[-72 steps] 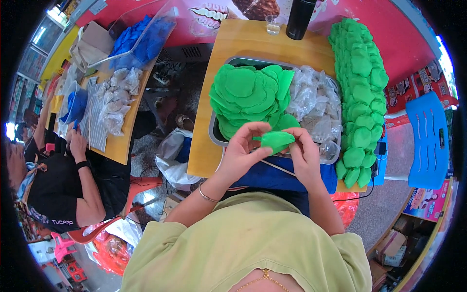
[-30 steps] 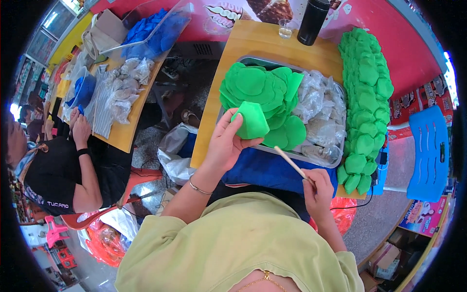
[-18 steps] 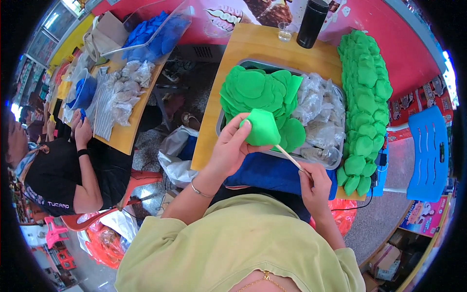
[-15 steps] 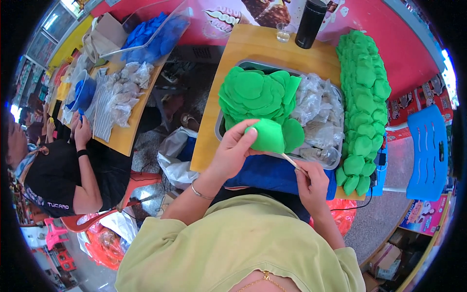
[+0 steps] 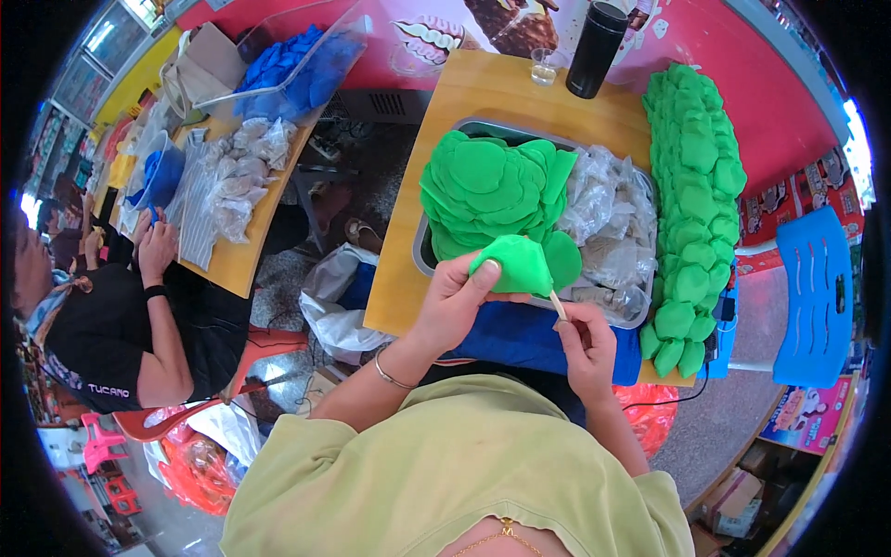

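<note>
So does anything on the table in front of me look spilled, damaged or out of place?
Nothing stands out as spilled or damaged. The green pile in the metal tray is merely uneven, with a rounded piece jutting out at its lower right, which seems normal for loose pieces.

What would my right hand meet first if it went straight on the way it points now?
Probably the green, cloth-like, rounded piece in your left hand: the thin, pale wooden stick in your right hand points at it, though depth is unclear.
</note>
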A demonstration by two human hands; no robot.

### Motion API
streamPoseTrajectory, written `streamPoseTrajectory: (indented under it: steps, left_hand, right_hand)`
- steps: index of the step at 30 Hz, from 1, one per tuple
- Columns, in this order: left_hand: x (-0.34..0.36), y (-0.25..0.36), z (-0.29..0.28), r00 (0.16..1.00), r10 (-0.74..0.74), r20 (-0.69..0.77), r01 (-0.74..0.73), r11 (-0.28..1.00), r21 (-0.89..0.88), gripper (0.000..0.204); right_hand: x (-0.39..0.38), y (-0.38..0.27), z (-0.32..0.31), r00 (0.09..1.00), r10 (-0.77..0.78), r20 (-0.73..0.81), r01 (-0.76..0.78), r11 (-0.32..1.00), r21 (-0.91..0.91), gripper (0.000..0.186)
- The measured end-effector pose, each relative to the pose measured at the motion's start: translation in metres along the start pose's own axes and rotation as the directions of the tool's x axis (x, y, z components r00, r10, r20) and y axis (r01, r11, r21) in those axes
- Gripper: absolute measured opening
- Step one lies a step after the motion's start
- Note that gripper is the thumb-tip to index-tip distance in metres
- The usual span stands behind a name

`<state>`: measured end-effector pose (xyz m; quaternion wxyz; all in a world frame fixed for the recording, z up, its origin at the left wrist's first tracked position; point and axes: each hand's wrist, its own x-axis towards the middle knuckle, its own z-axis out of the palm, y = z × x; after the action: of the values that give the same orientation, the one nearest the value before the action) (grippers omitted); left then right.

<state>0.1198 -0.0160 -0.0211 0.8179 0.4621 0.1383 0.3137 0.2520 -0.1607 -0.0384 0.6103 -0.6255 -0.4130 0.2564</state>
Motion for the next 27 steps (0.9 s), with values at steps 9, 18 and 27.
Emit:
streamPoseTrajectory:
  steps: [9, 18, 27]
  left_hand:
    - [0.005, 0.011, -0.009, 0.958, 0.211, 0.196, -0.28, 0.845, 0.457, 0.015]
    - [0.006, 0.027, -0.012, 0.939, 0.201, 0.279, -0.333, 0.73, 0.596, 0.009]
    - [0.005, 0.023, -0.012, 0.945, 0.193, 0.264, -0.318, 0.734, 0.6, 0.008]
  right_hand:
    - [0.012, -0.008, -0.005, 0.977, -0.199, 0.076, 0.213, 0.927, -0.31, 0.016]
    - [0.01, -0.007, -0.014, 0.981, -0.131, 0.14, 0.174, 0.913, -0.368, 0.022]
    - [0.01, 0.0, -0.004, 0.985, -0.158, 0.07, 0.165, 0.98, -0.112, 0.016]
